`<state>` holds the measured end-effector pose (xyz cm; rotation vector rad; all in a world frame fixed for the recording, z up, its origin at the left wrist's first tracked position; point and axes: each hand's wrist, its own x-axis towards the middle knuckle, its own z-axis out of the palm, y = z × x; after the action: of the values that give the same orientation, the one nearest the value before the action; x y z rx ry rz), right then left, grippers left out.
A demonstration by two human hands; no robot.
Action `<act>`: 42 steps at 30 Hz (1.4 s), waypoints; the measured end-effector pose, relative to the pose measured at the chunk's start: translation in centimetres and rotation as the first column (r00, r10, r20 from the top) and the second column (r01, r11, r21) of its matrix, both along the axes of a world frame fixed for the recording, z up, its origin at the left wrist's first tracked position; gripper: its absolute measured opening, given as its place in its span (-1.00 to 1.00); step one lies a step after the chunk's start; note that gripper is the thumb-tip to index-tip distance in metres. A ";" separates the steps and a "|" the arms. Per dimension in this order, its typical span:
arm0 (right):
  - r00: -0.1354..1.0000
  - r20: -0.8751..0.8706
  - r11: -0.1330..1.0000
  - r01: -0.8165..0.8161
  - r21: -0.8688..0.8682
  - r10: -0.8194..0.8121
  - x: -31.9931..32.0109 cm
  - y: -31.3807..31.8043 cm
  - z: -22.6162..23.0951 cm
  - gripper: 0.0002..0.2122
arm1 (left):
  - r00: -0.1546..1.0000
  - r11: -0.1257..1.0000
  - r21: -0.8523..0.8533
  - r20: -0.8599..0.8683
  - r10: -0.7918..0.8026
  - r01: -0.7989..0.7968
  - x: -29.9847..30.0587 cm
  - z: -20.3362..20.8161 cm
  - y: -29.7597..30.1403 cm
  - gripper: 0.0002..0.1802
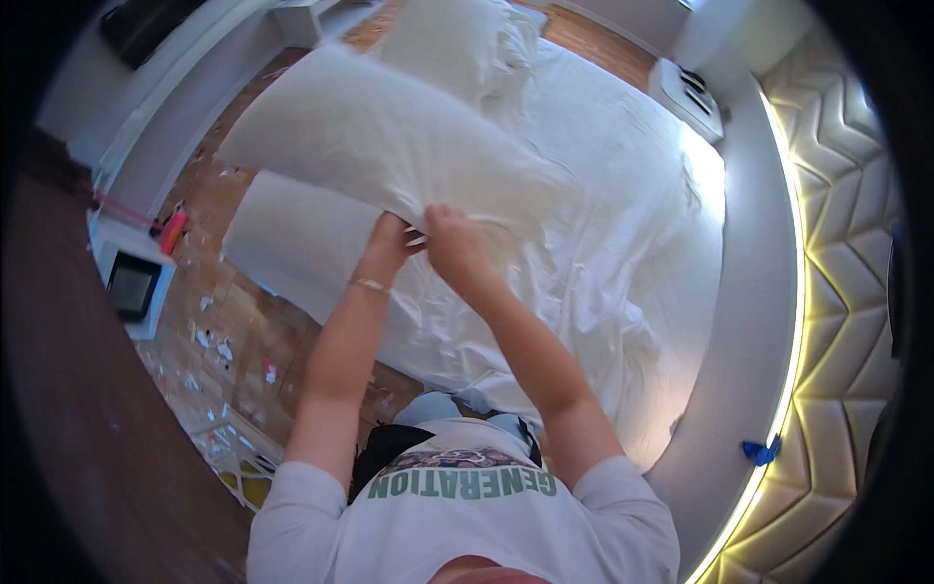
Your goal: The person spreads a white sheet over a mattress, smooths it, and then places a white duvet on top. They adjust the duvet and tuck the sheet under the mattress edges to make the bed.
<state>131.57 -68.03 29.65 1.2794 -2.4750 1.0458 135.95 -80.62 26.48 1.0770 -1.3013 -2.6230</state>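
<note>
A large white pillow (pixel 379 136) is held up over a bed with a white sheet (pixel 603 224). My left hand (pixel 392 238) grips the pillow's near edge from below, a thin bracelet on its wrist. My right hand (pixel 454 240) pinches the same edge right beside it, the two hands almost touching. A second white pillow (pixel 457 39) lies at the far end of the bed.
A padded cream headboard with a lit strip (pixel 837 243) curves along the right, with a small blue thing (pixel 761 451) on its ledge. A white bedside unit (pixel 693 95) stands far right. The wooden floor (pixel 233 331) at left is strewn with scraps; a white box (pixel 131 282) sits there.
</note>
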 end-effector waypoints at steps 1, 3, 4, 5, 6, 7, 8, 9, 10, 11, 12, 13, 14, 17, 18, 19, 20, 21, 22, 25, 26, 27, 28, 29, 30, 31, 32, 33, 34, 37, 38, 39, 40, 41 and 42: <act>0.989 0.106 0.994 -0.105 0.038 0.101 -0.1 -0.4 -2.7 -0.88 | 0.998 0.998 -0.011 0.006 0.068 -0.068 0.4 -0.3 0.2 -0.59; 0.923 0.350 0.952 -0.239 0.191 0.161 1.2 0.0 -5.0 -0.81 | 0.995 0.995 0.020 0.046 0.094 -0.095 1.4 -2.0 1.2 -0.55; 0.865 0.484 0.909 -0.301 0.286 0.134 2.6 0.7 -5.4 -0.78 | 0.994 0.996 0.045 0.085 0.072 -0.076 2.0 -3.5 1.3 -0.52; 0.859 0.499 0.915 -0.286 0.285 0.113 3.7 2.3 -6.3 -0.76 | 0.991 0.996 0.067 0.123 0.054 -0.063 2.2 -5.0 2.0 -0.49; 0.858 0.506 0.921 -0.261 0.290 0.084 4.4 4.4 -6.7 -0.74 | 0.987 0.998 0.063 0.157 -0.036 0.026 2.3 -6.0 3.7 -0.49; 0.864 0.502 0.936 -0.202 0.288 0.032 4.5 6.9 -8.7 -0.72 | 0.974 0.991 0.063 0.188 -0.126 0.116 2.4 -7.0 6.0 -0.48; 0.847 0.525 0.940 -0.102 0.324 -0.089 4.8 9.9 -10.6 -0.71 | 0.952 0.976 0.066 0.218 -0.216 0.206 2.2 -8.1 8.4 -0.48; 0.816 0.544 0.934 -0.011 0.357 -0.198 5.2 12.9 -11.7 -0.69 | 0.914 0.957 0.057 0.284 -0.288 0.284 1.9 -8.9 10.9 -0.48; 0.769 0.562 0.917 0.077 0.391 -0.304 5.8 15.9 -12.7 -0.68 | 0.890 0.929 0.080 0.267 -0.370 0.362 1.7 -9.4 13.4 -0.49; 0.692 0.597 0.881 0.126 0.455 -0.407 5.8 18.7 -13.7 -0.65 | 0.859 0.894 0.104 0.248 -0.447 0.435 1.7 -9.7 16.0 -0.49; 0.603 0.618 0.838 0.168 0.520 -0.505 5.8 21.6 -14.3 -0.62 | 0.823 0.853 0.128 0.224 -0.522 0.506 1.7 -9.8 18.6 -0.49; 0.527 0.645 0.826 0.240 0.510 -0.552 5.8 24.2 -14.7 -0.60 | 0.780 0.811 0.132 0.222 -0.585 0.571 1.6 -9.8 21.0 -0.49; 0.451 0.670 0.808 0.309 0.502 -0.589 5.9 26.8 -15.1 -0.59 | 0.736 0.766 0.135 0.217 -0.641 0.628 1.5 -9.7 23.3 -0.49; 0.246 0.659 0.650 0.589 0.481 -0.710 6.9 35.0 -18.0 -0.55 | 0.609 0.653 0.123 0.264 -0.748 0.748 0.8 -10.2 29.9 -0.48; 0.187 0.647 0.577 0.671 0.466 -0.740 7.0 37.4 -18.4 -0.54 | 0.580 0.630 0.114 0.293 -0.760 0.768 0.5 -10.6 31.9 -0.48; 0.030 0.716 0.516 0.713 0.474 -0.698 6.9 39.8 -18.8 -0.49 | 0.568 0.617 0.107 0.292 -0.769 0.780 0.4 -11.7 33.4 -0.44; 0.059 0.627 0.464 0.728 0.506 -0.777 7.4 41.9 -19.2 -0.47 | 0.535 0.597 0.084 0.359 -0.765 0.798 0.3 -12.3 35.1 -0.42; 0.086 0.534 0.411 0.743 0.529 -0.841 8.1 43.6 -19.5 -0.45 | 0.500 0.577 0.061 0.429 -0.752 0.815 0.2 -12.9 36.7 -0.40; 0.114 0.433 0.360 0.757 0.545 -0.894 8.1 45.4 -19.9 -0.42 | 0.466 0.556 0.040 0.497 -0.732 0.830 0.1 -13.6 38.4 -0.38; 0.163 0.408 0.399 0.690 0.604 -0.899 6.0 49.7 -19.8 -0.28 | 0.494 0.552 -0.093 0.586 -0.643 0.829 0.0 -17.3 42.9 -0.22; 0.237 0.367 0.423 0.685 0.593 -0.899 5.0 50.6 -20.3 -0.25 | 0.504 0.544 -0.140 0.612 -0.609 0.827 -0.2 -18.6 44.3 -0.19; 0.309 0.328 0.449 0.678 0.582 -0.893 3.8 51.0 -21.1 -0.22 | 0.564 0.569 -0.203 0.588 -0.580 0.797 -0.4 -20.7 45.2 -0.16; 0.385 0.291 0.482 0.665 0.570 -0.876 2.6 51.3 -21.6 -0.18 | 0.623 0.595 -0.266 0.563 -0.543 0.758 -0.4 -22.4 46.0 -0.13; 0.413 0.302 0.509 0.621 0.597 -0.859 1.2 51.3 -22.0 -0.16 | 0.681 0.618 -0.329 0.534 -0.502 0.714 -0.2 -24.0 46.6 -0.11; 0.433 0.318 0.529 0.569 0.630 -0.844 0.2 51.1 -22.6 -0.13 | 0.694 0.605 -0.377 0.556 -0.458 0.701 0.2 -24.6 47.5 -0.17; 0.457 0.324 0.545 0.523 0.655 -0.828 -0.9 51.0 -23.1 -0.10 | 0.713 0.590 -0.430 0.565 -0.415 0.684 0.0 -24.4 48.9 -0.23; 0.429 0.349 0.540 0.492 0.683 -0.833 -1.4 50.6 -23.9 -0.08 | 0.733 0.571 -0.482 0.572 -0.370 0.664 -0.2 -24.1 49.6 -0.29; 0.405 0.371 0.537 0.464 0.704 -0.836 -2.1 50.1 -24.6 -0.05 | 0.627 0.580 -0.311 0.607 -0.488 0.753 -0.7 -23.7 49.6 -0.39; 0.380 0.392 0.536 0.433 0.725 -0.838 -2.7 49.9 -25.1 -0.02 | 0.513 0.563 -0.129 0.612 -0.603 0.816 -1.2 -23.4 49.3 -0.50; 0.470 0.270 0.488 0.439 0.754 -0.840 -4.3 50.1 -25.0 0.05 | 0.657 0.649 -0.271 0.585 -0.474 0.710 -1.3 -22.0 48.3 -0.74; 0.461 0.329 0.528 0.415 0.741 -0.824 -4.8 50.6 -25.4 0.07 | 0.764 0.668 -0.425 0.540 -0.354 0.610 -1.2 -21.7 47.9 -0.76; 0.454 0.388 0.571 0.390 0.722 -0.802 -5.4 51.4 -25.6 0.08 | 0.780 0.683 -0.452 0.555 -0.289 0.574 -1.0 -22.5 46.1 -0.78; 0.447 0.449 0.615 0.361 0.701 -0.773 -5.9 51.8 -25.8 0.10 | 0.793 0.695 -0.479 0.569 -0.219 0.536 -0.4 -24.0 43.0 -0.80; 0.453 0.495 0.650 0.304 0.697 -0.742 -6.4 51.9 -25.9 0.03 | 0.798 0.705 -0.500 0.583 -0.154 0.502 0.3 -24.6 40.2 -0.81; 0.443 0.497 0.646 0.304 0.700 -0.746 -6.5 52.3 -26.3 -0.04 | 0.802 0.756 -0.476 0.588 -0.107 0.450 0.4 -23.9 39.1 -0.82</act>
<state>125.06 -15.71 3.38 -0.1840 -3.6080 0.8207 136.30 -41.52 2.57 1.6140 -2.3748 -1.8136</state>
